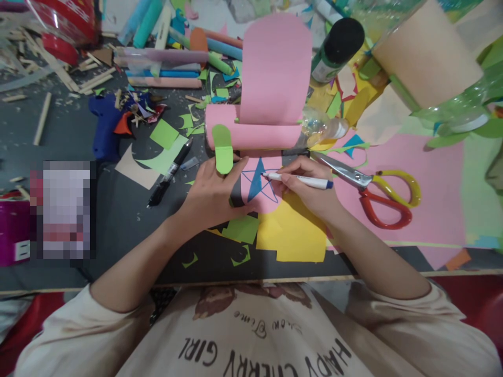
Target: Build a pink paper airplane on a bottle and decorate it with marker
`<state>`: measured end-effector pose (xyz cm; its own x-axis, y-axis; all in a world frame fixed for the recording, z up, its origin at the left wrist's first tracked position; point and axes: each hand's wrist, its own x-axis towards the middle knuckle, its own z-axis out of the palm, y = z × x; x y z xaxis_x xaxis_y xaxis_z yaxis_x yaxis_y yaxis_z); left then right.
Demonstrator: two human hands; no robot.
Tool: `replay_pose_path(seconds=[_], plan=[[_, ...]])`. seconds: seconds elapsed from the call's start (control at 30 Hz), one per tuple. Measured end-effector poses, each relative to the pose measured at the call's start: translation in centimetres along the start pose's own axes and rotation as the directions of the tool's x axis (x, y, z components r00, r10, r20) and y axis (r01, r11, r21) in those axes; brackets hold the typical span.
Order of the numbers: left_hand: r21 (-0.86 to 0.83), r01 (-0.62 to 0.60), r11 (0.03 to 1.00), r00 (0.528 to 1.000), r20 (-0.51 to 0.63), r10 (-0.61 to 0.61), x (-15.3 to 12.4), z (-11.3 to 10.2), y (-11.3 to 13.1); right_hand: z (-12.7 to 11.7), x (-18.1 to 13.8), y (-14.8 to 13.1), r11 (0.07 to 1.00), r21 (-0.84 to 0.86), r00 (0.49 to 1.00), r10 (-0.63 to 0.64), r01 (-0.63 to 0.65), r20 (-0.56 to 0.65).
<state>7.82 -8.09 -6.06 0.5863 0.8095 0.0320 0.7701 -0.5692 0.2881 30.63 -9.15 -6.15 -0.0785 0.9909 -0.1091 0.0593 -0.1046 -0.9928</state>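
My right hand [310, 183] grips a white marker pen [302, 180] with a dark blue end cap. Its tip touches a blue star [257, 183], partly filled in, on a rounded pink paper flap [271, 205]. Flat beside the flap's left edge lies my left hand [214, 188], fingers spread. The flap joins a plastic bottle [320, 125] wrapped in pink paper [271, 135], lying on its side. Another pink flap [277, 68] extends away from me, and a light green paper strip [223, 152] hangs over the wrap near my left fingers.
Scissors [365, 183] with red and yellow handles lie right of my right hand. Yellow paper [293, 230] sits below the flap. At left are a black pen [171, 173] and a blue glue gun [106, 125]. A black-capped bottle [338, 50] and several markers [165, 82] lie farther back.
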Motion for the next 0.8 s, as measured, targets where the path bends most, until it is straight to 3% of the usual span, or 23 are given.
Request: replay_pose_path(seconds=[0.8], plan=[[-0.007, -0.017, 1.0, 1.0, -0.027, 0.016, -0.02, 0.39, -0.19, 0.02, 0.0, -0.22, 1.0, -0.004, 1.0, -0.017, 0.017, 0.017]])
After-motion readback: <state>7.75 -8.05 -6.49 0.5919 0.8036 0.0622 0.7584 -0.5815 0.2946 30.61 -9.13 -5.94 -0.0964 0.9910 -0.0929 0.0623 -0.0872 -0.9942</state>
